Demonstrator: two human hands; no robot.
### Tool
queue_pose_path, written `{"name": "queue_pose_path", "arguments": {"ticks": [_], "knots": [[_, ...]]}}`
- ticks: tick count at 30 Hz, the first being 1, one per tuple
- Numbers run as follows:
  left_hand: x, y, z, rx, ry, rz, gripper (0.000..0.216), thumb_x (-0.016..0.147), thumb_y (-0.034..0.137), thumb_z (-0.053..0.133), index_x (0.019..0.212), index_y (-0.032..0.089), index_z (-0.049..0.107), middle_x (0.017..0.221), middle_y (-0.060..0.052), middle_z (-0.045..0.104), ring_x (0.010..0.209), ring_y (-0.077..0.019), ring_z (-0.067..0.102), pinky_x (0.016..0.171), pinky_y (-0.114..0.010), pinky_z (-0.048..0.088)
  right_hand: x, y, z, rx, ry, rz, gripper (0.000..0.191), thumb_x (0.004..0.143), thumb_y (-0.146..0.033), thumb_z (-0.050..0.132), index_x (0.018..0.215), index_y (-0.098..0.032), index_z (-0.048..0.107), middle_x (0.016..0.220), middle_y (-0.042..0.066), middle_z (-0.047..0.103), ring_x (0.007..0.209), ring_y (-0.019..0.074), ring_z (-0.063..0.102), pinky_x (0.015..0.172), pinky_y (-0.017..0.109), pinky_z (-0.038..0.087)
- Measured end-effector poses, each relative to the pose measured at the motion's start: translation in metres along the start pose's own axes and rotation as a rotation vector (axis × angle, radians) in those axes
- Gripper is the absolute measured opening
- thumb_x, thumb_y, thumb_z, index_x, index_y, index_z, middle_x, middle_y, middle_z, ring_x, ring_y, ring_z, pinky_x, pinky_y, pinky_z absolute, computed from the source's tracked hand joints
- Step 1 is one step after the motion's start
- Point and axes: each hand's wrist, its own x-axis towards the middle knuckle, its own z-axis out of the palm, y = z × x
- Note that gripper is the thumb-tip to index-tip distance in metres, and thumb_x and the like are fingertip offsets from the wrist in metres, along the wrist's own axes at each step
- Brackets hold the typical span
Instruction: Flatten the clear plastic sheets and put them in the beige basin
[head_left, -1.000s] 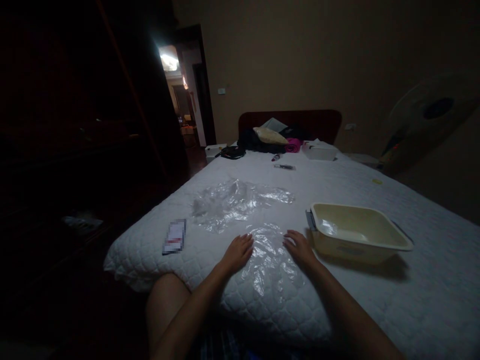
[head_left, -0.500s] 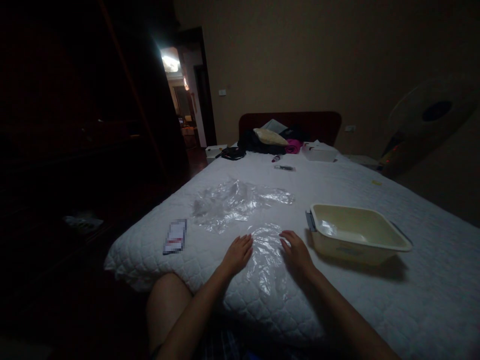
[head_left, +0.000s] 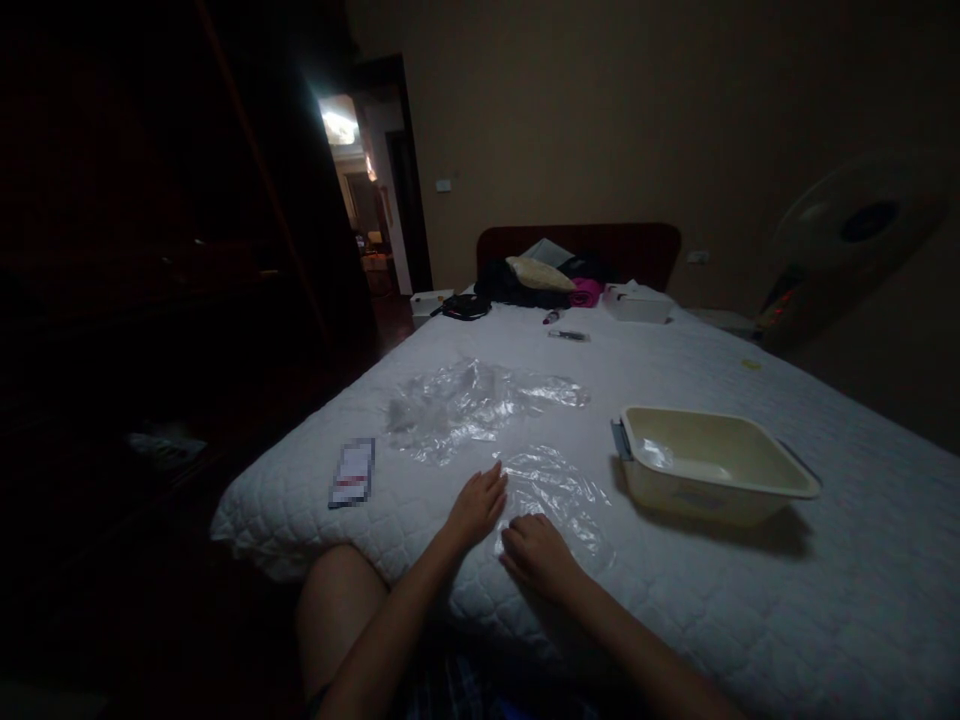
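Observation:
A clear, crinkled plastic bag (head_left: 559, 490) lies spread on the white quilted bed cover near the bed's front edge. My left hand (head_left: 478, 503) rests flat at its left edge, fingers stretched out and touching the film. Lower and slightly to the right, my right hand (head_left: 538, 550) has its fingers curled down onto the bag's near left part. The fingertips of that hand are tucked out of sight, and the film beneath them is partly hidden. Beyond both hands, a larger crumpled clear plastic sheet (head_left: 469, 400) is spread across the bed.
To the right stands a cream plastic basin (head_left: 720, 500) with grey side handles. A phone-like item (head_left: 352, 473), blurred out, lies at the left. Farther back are a white box (head_left: 637, 304), a small packet (head_left: 568, 336) and piled clothes (head_left: 517, 285). A fan (head_left: 862, 220) stands at right.
My right hand has moved left and toward me, from the bag's right side to its near left part, and its fingers have curled. The bag's near end has shifted right. My left hand barely moved.

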Motion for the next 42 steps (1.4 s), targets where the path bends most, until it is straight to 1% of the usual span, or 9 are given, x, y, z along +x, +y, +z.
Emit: {"name": "queue_pose_path", "arguments": {"ticks": [4, 10, 12, 15, 21, 28, 33, 39, 42], "knots": [[0.001, -0.002, 0.001, -0.019, 0.01, 0.004, 0.038, 0.088, 0.027, 0.035, 0.125, 0.019, 0.04, 0.133, -0.01, 0.039, 0.12, -0.0197, 0.04, 0.1, -0.043, 0.029, 0.001, 0.0, 0.007, -0.043, 0.003, 0.006, 0.007, 0.08, -0.022, 0.051, 0.082, -0.019, 0.057, 0.083, 0.005, 0.06, 0.081, 0.0193, 0.052, 0.076, 0.032, 0.033], [-0.009, -0.003, 0.006, -0.206, 0.138, -0.054, 0.039, 0.085, 0.019, 0.039, 0.123, 0.019, 0.043, 0.127, -0.009, 0.046, 0.117, -0.0187, 0.042, 0.098, -0.042, 0.035, 0.002, 0.002, 0.01, -0.064, 0.01, 0.002, 0.01, 0.08, -0.014, 0.049, 0.08, -0.018, 0.058, 0.078, 0.005, 0.062, 0.079, 0.0186, 0.053, 0.082, 0.034, 0.032], [-0.018, -0.002, 0.008, -0.325, 0.195, -0.117, 0.036, 0.082, 0.017, 0.042, 0.117, 0.02, 0.049, 0.124, -0.007, 0.049, 0.115, -0.0181, 0.044, 0.096, -0.041, 0.037, 0.001, 0.001, 0.008, 0.017, 0.032, 0.038, 0.012, 0.079, -0.015, 0.049, 0.08, -0.019, 0.06, 0.078, 0.004, 0.062, 0.079, 0.0183, 0.053, 0.083, 0.034, 0.033], [-0.029, 0.0, 0.012, -0.483, 0.198, -0.202, 0.031, 0.077, 0.012, 0.045, 0.105, 0.021, 0.058, 0.113, -0.005, 0.057, 0.106, -0.0167, 0.051, 0.094, -0.038, 0.04, 0.001, 0.002, 0.005, 0.212, 0.099, 0.143, 0.017, 0.079, -0.017, 0.046, 0.086, -0.019, 0.061, 0.081, 0.004, 0.063, 0.08, 0.0178, 0.054, 0.08, 0.032, 0.037], [-0.029, 0.0, 0.016, -0.552, 0.157, -0.278, 0.035, 0.065, 0.004, 0.047, 0.091, 0.021, 0.064, 0.1, -0.003, 0.062, 0.103, -0.0185, 0.052, 0.095, -0.04, 0.038, 0.004, 0.011, 0.004, 0.65, 0.235, 0.335, 0.023, 0.081, -0.025, 0.041, 0.088, -0.018, 0.062, 0.087, 0.005, 0.065, 0.082, 0.0176, 0.058, 0.077, 0.031, 0.044], [-0.019, 0.008, 0.013, -0.787, 0.147, -0.442, 0.019, 0.071, 0.019, 0.054, 0.089, 0.016, 0.061, 0.093, -0.005, 0.061, 0.086, -0.0154, 0.058, 0.079, -0.029, 0.047, 0.011, 0.02, 0.005, 0.867, 0.297, 0.422, 0.024, 0.08, -0.034, 0.044, 0.082, -0.018, 0.061, 0.083, 0.005, 0.065, 0.079, 0.0188, 0.06, 0.074, 0.031, 0.047], [-0.015, 0.008, 0.005, -0.821, 0.149, -0.403, 0.014, 0.075, 0.027, 0.053, 0.08, 0.016, 0.061, 0.091, -0.005, 0.059, 0.087, -0.0153, 0.056, 0.079, -0.027, 0.045, 0.016, 0.024, 0.008, 0.93, 0.298, 0.478, 0.025, 0.074, -0.034, 0.051, 0.092, -0.018, 0.058, 0.083, 0.005, 0.064, 0.078, 0.0188, 0.061, 0.074, 0.032, 0.049], [-0.014, 0.007, 0.005, -0.781, 0.168, -0.369, 0.014, 0.076, 0.028, 0.054, 0.073, 0.016, 0.06, 0.091, -0.006, 0.059, 0.089, -0.0154, 0.055, 0.082, -0.028, 0.043, 0.022, 0.023, 0.006, 0.974, 0.279, 0.529, 0.036, 0.065, -0.036, 0.062, 0.095, -0.016, 0.055, 0.095, 0.009, 0.062, 0.071, 0.0174, 0.06, 0.064, 0.031, 0.05], [-0.015, 0.005, 0.005, -0.779, 0.169, -0.354, 0.013, 0.076, 0.027, 0.054, 0.075, 0.016, 0.061, 0.091, -0.006, 0.058, 0.09, -0.0154, 0.055, 0.083, -0.028, 0.043, 0.025, 0.024, 0.004, 0.981, 0.3, 0.516, 0.032, 0.066, -0.037, 0.061, 0.089, -0.016, 0.057, 0.087, 0.007, 0.063, 0.069, 0.017, 0.06, 0.062, 0.03, 0.049]]}}
